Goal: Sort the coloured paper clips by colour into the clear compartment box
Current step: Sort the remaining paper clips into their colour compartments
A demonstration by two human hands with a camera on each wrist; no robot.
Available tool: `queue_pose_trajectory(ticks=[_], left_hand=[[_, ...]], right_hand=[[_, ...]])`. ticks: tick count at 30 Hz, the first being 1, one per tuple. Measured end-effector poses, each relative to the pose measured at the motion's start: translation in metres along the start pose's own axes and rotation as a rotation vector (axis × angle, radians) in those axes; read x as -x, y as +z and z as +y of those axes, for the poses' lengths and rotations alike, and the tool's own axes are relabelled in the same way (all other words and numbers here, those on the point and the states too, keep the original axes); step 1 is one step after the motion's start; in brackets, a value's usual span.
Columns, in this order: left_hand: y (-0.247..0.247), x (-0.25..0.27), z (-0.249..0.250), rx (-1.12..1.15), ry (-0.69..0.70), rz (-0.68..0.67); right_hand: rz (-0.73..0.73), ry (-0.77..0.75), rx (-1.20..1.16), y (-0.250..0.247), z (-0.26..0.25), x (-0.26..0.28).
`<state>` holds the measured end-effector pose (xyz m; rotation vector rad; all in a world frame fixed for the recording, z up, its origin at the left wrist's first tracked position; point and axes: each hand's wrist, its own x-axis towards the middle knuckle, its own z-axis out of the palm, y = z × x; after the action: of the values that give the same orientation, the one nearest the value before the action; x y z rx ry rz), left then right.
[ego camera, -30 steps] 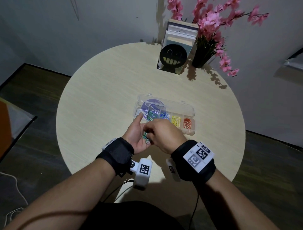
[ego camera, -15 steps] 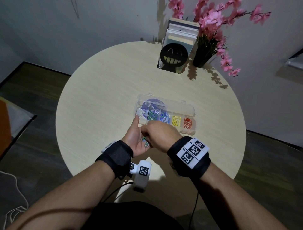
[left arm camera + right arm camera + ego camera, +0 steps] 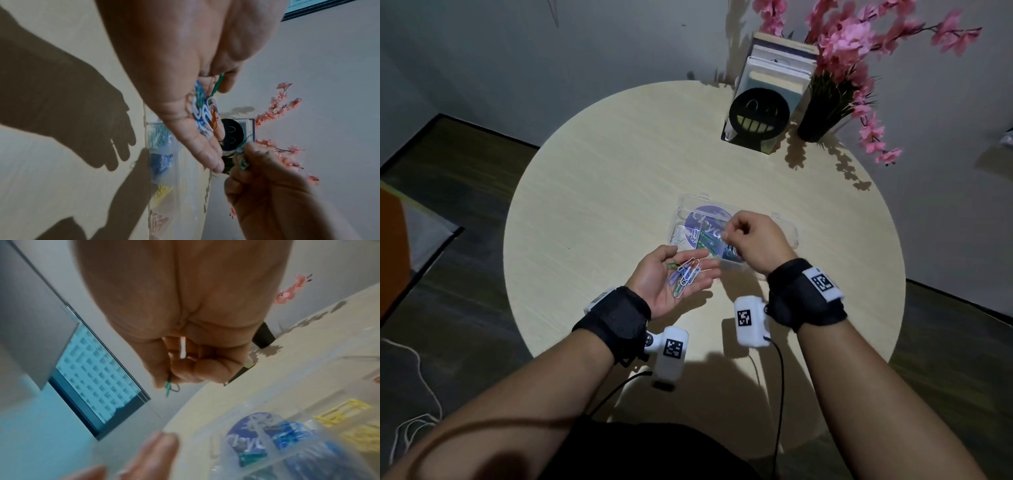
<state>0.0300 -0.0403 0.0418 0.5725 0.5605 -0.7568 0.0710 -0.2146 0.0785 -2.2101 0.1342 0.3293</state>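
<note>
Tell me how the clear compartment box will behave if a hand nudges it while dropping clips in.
The clear compartment box looks thin-walled and lightly loaded, so it would probably slide on the smooth table rather than tip. It lies low and flat, which favours skidding. Its open lid may flex if the right hand bumps it.

- Your left hand (image 3: 671,277) and right hand (image 3: 755,240) are bare, the forearms bare too, with no sleeves showing.
- A broad black strap (image 3: 616,317) wraps your left wrist; a white camera unit (image 3: 669,356) hangs beneath it, bearing a black-and-white square marker.
- A matching black strap (image 3: 796,294) circles your right wrist, with a white tag (image 3: 822,282) printed with the same kind of marker on top.
- A second white unit (image 3: 750,320), also marked, sits on the inner side of that wrist.
- Thin black cables (image 3: 779,394) trail from both units toward your dark-clothed lap.
</note>
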Motion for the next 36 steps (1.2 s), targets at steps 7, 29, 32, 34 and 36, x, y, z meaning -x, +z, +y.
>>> queue_pose_trajectory(ticks=[7,29,32,34,36], left_hand=[[-0.021,0.001,0.014,0.048,0.051,0.080],[0.004,-0.008,0.003,-0.047,-0.010,0.006],[0.000,-0.008,0.005,-0.062,0.012,-0.032],[-0.006,-0.010,0.008,-0.058,0.021,0.007],[-0.013,-0.011,0.010,-0.041,0.044,0.057]], right_hand=[[-0.023,0.184,0.109,0.028,0.020,-0.044],[-0.249,-0.373,0.564,0.049,-0.039,0.018],[-0.174,-0.267,0.330,0.040,-0.038,0.011],[-0.053,-0.153,0.178,0.032,-0.033,0.002],[0.040,-0.066,0.150,0.029,-0.022,-0.011]])
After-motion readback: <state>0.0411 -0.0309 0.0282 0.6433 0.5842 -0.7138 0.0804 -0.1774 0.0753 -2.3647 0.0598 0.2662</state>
